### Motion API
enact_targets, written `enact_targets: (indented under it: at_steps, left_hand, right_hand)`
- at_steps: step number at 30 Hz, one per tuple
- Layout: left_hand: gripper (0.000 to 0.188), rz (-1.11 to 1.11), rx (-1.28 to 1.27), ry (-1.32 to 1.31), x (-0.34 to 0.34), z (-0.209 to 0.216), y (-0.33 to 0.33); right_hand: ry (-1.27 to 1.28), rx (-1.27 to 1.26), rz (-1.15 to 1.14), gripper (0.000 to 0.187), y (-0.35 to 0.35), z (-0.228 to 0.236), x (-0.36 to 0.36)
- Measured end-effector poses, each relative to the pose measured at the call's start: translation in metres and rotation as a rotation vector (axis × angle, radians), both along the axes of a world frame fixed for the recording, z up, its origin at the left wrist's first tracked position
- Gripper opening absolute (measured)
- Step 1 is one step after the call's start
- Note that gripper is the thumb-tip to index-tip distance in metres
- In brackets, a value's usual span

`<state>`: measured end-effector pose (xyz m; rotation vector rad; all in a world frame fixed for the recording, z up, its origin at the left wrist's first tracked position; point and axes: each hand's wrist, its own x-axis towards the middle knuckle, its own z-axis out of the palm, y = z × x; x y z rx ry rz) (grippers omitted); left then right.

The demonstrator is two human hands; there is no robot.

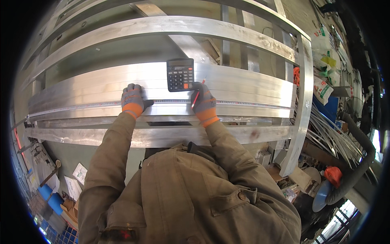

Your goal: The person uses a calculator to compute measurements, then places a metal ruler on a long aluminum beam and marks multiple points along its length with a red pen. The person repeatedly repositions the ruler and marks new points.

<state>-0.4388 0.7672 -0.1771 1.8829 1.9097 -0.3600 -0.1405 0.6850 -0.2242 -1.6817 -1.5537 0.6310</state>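
Observation:
A steel measuring tape [170, 101] runs lengthwise across a row of flat, shiny metal bars [252, 87]. Over the tape, left of the middle, lies my left hand [133, 99] in a grey and orange glove, its fingers forward and its thumb stretched out to the right; it grips nothing. My right hand [206, 105], gloved alike, holds a red pencil [196, 98] that slants across its fingers. One of its fingertips reaches the lower right corner of a black calculator [180, 75] resting on the bars. What the display reads is too small to tell.
A metal frame rail [170, 25] crosses beyond the bars, and another rail [227, 135] runs close to my body. An upright frame end [302, 101] stands at the right. Beyond it lie long thin metal strips [331, 130], plastic bags [323, 89] and a thick hose [357, 162].

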Motion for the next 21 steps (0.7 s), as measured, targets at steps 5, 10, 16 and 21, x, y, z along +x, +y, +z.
enact_targets:
  at_steps: [5, 10, 16, 21]
  left_hand:
    - [0.086, 0.021, -0.048, -0.016, 0.0012, 0.0030, 0.0019]
    - [0.087, 0.027, -0.062, 0.015, 0.0036, 0.0033, 0.0053]
    - [0.086, 0.014, -0.059, 0.033, 0.0029, 0.0045, 0.0040]
    - [0.086, 0.015, -0.066, 0.035, 0.0041, 0.0064, 0.0046]
  right_hand:
    - [-0.062, 0.083, 0.019, 0.030, 0.0009, -0.0024, 0.0018]
    - [-0.063, -0.105, 0.019, 0.032, -0.0028, -0.0065, -0.0007]
    - [-0.101, 0.082, 0.033, 0.033, -0.0013, -0.0043, 0.0027]
    - [-0.084, 0.166, 0.031, 0.035, -0.0001, -0.0003, 0.0012]
